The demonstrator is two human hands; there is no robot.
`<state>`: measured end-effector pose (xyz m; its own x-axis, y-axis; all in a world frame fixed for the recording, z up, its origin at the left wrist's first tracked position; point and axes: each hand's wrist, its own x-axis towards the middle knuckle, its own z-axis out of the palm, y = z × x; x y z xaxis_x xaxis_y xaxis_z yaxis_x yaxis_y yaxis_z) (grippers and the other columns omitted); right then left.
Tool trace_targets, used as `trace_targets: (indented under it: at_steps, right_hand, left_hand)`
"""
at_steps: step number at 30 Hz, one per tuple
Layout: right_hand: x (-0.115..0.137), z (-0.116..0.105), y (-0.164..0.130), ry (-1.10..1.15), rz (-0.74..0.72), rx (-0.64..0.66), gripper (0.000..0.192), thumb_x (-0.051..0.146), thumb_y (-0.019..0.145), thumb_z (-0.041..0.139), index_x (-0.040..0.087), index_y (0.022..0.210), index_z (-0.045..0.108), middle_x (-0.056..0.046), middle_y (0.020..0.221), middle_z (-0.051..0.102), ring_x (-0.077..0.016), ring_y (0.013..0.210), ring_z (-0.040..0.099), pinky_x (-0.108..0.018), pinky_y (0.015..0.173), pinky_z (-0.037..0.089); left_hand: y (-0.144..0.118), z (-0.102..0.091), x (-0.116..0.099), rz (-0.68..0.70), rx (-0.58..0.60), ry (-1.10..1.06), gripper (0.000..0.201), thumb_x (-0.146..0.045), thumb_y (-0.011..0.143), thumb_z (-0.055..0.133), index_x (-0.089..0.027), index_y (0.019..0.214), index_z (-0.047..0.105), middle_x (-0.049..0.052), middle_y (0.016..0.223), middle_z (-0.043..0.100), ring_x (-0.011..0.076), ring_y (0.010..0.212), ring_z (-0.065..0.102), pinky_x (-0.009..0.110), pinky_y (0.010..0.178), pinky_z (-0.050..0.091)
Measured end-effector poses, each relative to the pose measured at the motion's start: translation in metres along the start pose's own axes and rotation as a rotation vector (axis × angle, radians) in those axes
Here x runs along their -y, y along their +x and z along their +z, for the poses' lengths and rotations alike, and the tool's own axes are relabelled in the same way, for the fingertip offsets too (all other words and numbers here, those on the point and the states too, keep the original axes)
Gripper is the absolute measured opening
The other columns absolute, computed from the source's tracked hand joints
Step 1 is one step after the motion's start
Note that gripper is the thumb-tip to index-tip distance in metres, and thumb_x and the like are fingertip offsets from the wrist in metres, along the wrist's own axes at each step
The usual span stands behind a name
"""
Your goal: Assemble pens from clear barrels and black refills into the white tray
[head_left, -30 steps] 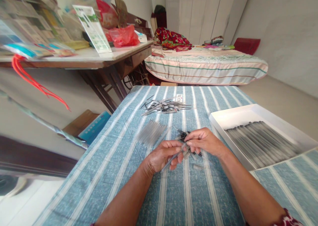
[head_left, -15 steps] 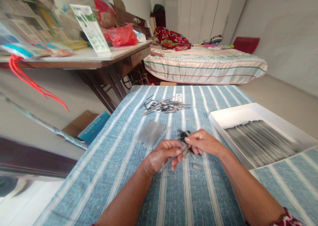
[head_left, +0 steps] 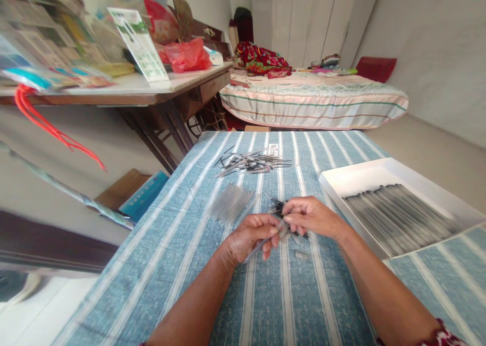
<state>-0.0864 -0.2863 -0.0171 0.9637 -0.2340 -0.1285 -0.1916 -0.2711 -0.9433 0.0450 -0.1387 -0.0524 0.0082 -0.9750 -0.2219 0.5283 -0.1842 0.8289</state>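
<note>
Left hand: the left hand [head_left: 248, 237] is curled shut around a clear pen barrel [head_left: 261, 244], which slants down to the left out of the fist.
Right hand: the right hand [head_left: 309, 218] pinches the upper end of the same barrel between thumb and fingertips, meeting the left hand above the striped tablecloth [head_left: 182, 244].
Under the hands: a small heap of dark pen parts [head_left: 281, 207] lies just behind the fingers; a loose clear cap [head_left: 302, 256] lies near the right wrist.
Further back: a bundle of clear barrels [head_left: 231, 203], blurred, then a scattered pile of refills [head_left: 252, 162].
Right side: a white tray [head_left: 360, 176] holds rows of assembled pens [head_left: 398, 217].
</note>
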Motion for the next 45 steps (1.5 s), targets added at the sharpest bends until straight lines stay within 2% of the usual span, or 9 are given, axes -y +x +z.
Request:
trace_targets:
  at_steps: [5,9,14,19,23,27,31,37,45]
  right_hand:
    - [-0.001,0.002,0.001,-0.078,0.052,-0.055,0.044,0.051,0.081,0.045,0.014,0.058,0.050,0.002,0.042,0.051,-0.0045,0.032,0.040,-0.016,0.034,0.030]
    - [-0.001,0.002,0.000,-0.003,-0.001,-0.016,0.033,0.047,0.077,0.054,0.015,0.071,0.054,0.002,0.052,0.057,-0.0055,0.039,0.047,-0.016,0.039,0.036]
    - [-0.002,0.002,0.002,-0.064,0.077,-0.051,0.047,0.055,0.081,0.043,0.015,0.058,0.051,0.002,0.042,0.052,-0.0052,0.031,0.041,-0.016,0.034,0.030]
    - [-0.001,0.003,0.002,-0.013,0.012,-0.037,0.038,0.052,0.076,0.053,0.015,0.068,0.053,0.002,0.050,0.057,-0.0054,0.037,0.046,-0.016,0.037,0.034]
    - [-0.002,0.003,0.003,-0.072,0.112,-0.073,0.050,0.059,0.080,0.041,0.015,0.058,0.050,0.002,0.040,0.051,-0.0050,0.030,0.041,-0.016,0.033,0.031]
    - [-0.004,0.002,0.003,-0.004,0.029,-0.039,0.037,0.052,0.076,0.053,0.015,0.070,0.054,0.003,0.050,0.057,-0.0057,0.037,0.047,-0.016,0.037,0.035]
    - [-0.003,0.002,0.002,-0.048,0.053,-0.061,0.043,0.051,0.080,0.046,0.015,0.057,0.048,0.003,0.042,0.052,-0.0047,0.032,0.042,-0.016,0.034,0.030]
    - [-0.003,0.002,0.003,0.010,0.016,-0.049,0.030,0.045,0.077,0.054,0.015,0.070,0.052,0.003,0.050,0.056,-0.0051,0.037,0.045,-0.016,0.037,0.033]
    - [-0.005,0.004,0.005,0.059,0.075,-0.122,0.030,0.043,0.076,0.054,0.016,0.065,0.049,0.005,0.043,0.053,-0.0046,0.031,0.041,-0.015,0.033,0.030]
  left_hand:
    - [0.000,0.001,0.000,0.000,-0.008,-0.007,0.018,-0.021,0.072,0.063,-0.011,0.086,0.058,0.002,0.061,0.062,0.0064,0.036,0.047,0.020,0.035,0.042]
    - [0.000,0.002,-0.001,0.007,-0.018,-0.002,0.020,-0.022,0.071,0.064,-0.011,0.086,0.058,0.002,0.061,0.062,0.0065,0.036,0.047,0.020,0.035,0.041]
    - [0.000,0.001,-0.001,0.002,-0.027,-0.007,0.018,-0.020,0.070,0.064,-0.011,0.085,0.058,0.002,0.060,0.062,0.0066,0.036,0.047,0.020,0.035,0.041]
    - [0.002,0.001,0.000,0.013,-0.031,-0.004,0.018,-0.020,0.071,0.064,-0.012,0.085,0.058,0.002,0.060,0.062,0.0067,0.036,0.047,0.020,0.035,0.041]
    - [0.002,0.002,0.001,0.016,-0.026,-0.003,0.017,-0.019,0.070,0.064,-0.012,0.085,0.058,0.002,0.060,0.062,0.0066,0.036,0.047,0.020,0.035,0.041]
    - [0.002,0.003,0.001,0.016,-0.042,0.003,0.018,-0.020,0.070,0.064,-0.011,0.084,0.058,0.002,0.060,0.062,0.0065,0.036,0.046,0.020,0.035,0.040]
    - [0.002,0.003,0.001,0.005,-0.047,0.004,0.019,-0.022,0.070,0.065,-0.012,0.083,0.058,0.002,0.060,0.062,0.0061,0.036,0.046,0.019,0.034,0.040]
    - [0.003,0.004,0.002,0.026,-0.102,0.045,0.021,-0.023,0.068,0.067,-0.012,0.082,0.056,0.001,0.057,0.062,0.0065,0.034,0.046,0.018,0.033,0.038]
    - [0.007,0.017,0.001,0.098,-0.310,0.314,0.021,-0.023,0.063,0.069,-0.013,0.077,0.058,-0.001,0.055,0.060,0.0054,0.037,0.046,0.016,0.035,0.032]
